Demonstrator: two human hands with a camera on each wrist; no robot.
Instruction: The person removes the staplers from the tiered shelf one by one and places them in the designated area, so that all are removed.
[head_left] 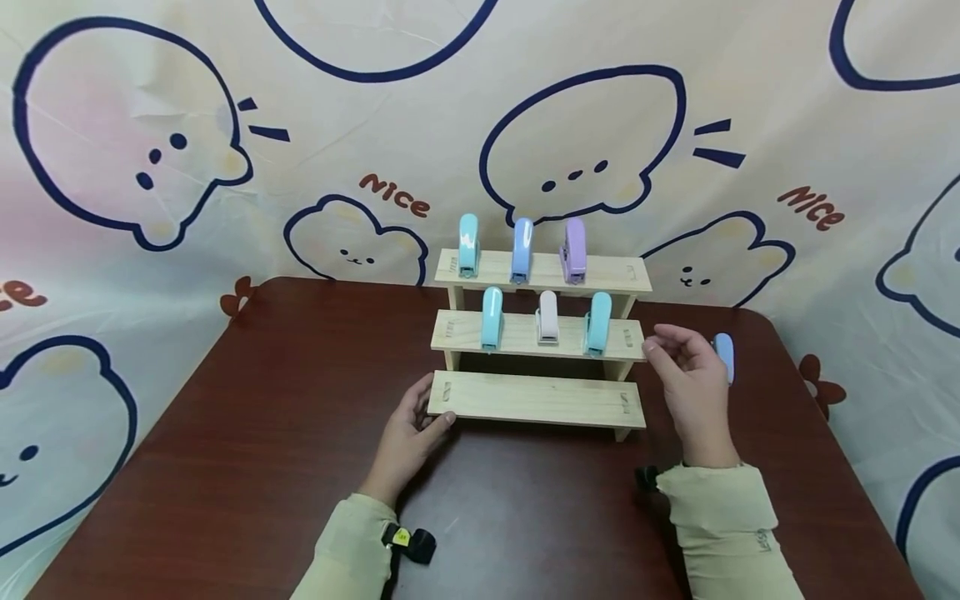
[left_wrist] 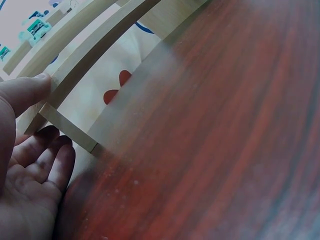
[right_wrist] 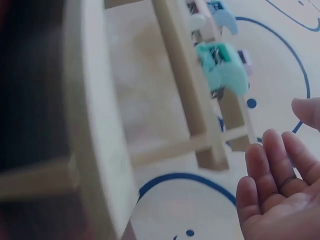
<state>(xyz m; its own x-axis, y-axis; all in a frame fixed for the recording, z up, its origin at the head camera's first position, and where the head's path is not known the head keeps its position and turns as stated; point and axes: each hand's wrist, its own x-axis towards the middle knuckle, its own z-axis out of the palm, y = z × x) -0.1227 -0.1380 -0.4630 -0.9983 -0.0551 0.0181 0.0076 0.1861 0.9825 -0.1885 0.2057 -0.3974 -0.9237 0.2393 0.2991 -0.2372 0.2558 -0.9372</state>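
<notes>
A three-tier wooden shelf (head_left: 536, 398) stands on a dark red-brown table (head_left: 262, 433). Its top tier carries a teal stapler (head_left: 468, 243), a blue stapler (head_left: 522, 249) and a purple stapler (head_left: 574, 248). On the middle tier sit two teal staplers (head_left: 492, 328) and a white stapler (head_left: 547, 317); the bottom board is bare. My left hand (head_left: 420, 417) touches the left end of the bottom board (left_wrist: 80, 65), thumb (left_wrist: 27, 90) against its edge. My right hand (head_left: 675, 358) hovers off the shelf's right end, its palm (right_wrist: 280, 195) holding nothing. A light blue stapler (head_left: 724, 357) shows just beyond it.
A cartoon-print cloth (head_left: 225, 167) hangs behind the table and drapes down at both sides. Bare tabletop (head_left: 525, 517) lies between the shelf and me. The table's right edge (head_left: 817, 417) runs close to the light blue stapler.
</notes>
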